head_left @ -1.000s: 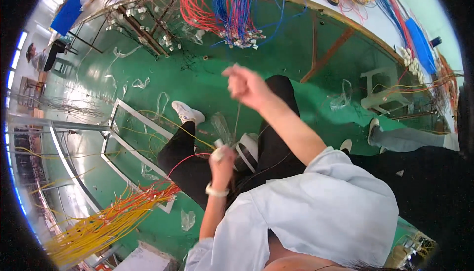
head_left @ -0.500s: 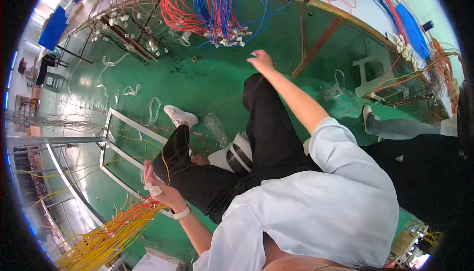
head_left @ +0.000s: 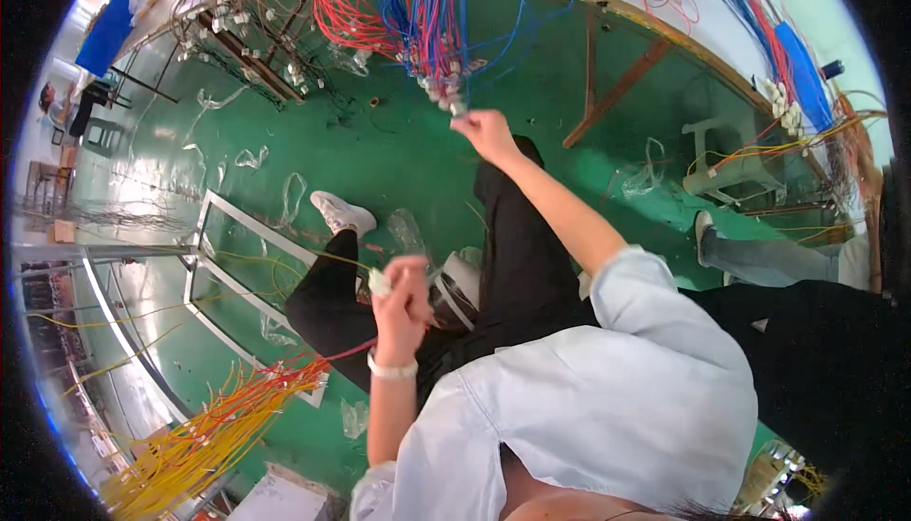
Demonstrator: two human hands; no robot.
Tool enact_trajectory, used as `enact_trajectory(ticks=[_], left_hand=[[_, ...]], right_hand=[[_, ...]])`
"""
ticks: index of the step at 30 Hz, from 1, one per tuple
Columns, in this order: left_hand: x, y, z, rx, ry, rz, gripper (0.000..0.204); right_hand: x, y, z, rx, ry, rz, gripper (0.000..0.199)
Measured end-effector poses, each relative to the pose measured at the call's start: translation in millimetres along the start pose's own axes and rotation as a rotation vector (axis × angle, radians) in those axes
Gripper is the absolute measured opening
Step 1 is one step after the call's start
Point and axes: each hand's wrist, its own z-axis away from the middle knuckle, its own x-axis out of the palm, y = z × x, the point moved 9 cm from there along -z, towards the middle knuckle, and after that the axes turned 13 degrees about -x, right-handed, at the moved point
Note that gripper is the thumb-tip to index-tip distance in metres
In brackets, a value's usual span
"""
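My right hand (head_left: 488, 135) is stretched forward below the hanging bundle of red and blue wires (head_left: 432, 23). Its fingers pinch a small pale connector (head_left: 456, 110) at the bundle's lower end. Above my lap my left hand (head_left: 402, 307) is closed, somewhat blurred, with a white connector (head_left: 380, 284) at its fingers. A red wire (head_left: 353, 350) runs from beside that hand toward the yellow and red wires (head_left: 228, 431) on the left. More white connectors hang at the bundle's tips.
A wire-laden table (head_left: 655, 23) curves across the far side. At left stands a white metal frame (head_left: 251, 227). Plastic scraps lie on the green floor. A stool (head_left: 731, 156) and another person's leg (head_left: 769, 248) are at right; a white box (head_left: 285, 497) sits near me.
My left hand has moved right and inward from the yellow wires, its fingers now curled. My right hand has shifted slightly left and closed on a connector, and the bundle is drawn toward me.
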Motion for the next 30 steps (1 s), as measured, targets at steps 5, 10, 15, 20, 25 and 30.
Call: enact_trajectory(ticks=[5,10,15,20,25,30], left_hand=[[21.9,18.6,-65.5,0.043,0.076,-0.223,0.043],[73.1,16.3,-101.4,0.006,-0.185,0.027,0.045],[19.3,42.0,-174.2,0.258,0.301,-0.061,0.014],[8.1,68.5,-266.6,0.439,0.396,-0.643,0.031],[14.0,51.1,-334.8,0.296,0.228,-0.404,0.042],[35.7,50.2,-336.4,0.378,0.213,-0.594,0.037]], right_hand=[[-27.5,-108.8,107.7,0.326,-0.169,-1.285,0.021],[-52.4,-145.2,106.2,0.180,-0.274,-1.368,0.019],[-48.7,-140.8,113.3,0.177,-0.356,-1.371,0.020],[-55.7,-129.4,124.0,0.250,-0.297,-1.361,0.020],[-72.8,-129.5,127.4,0.167,-0.228,-1.400,0.021],[-82.3,-112.8,136.4,0.215,-0.179,-1.355,0.020]])
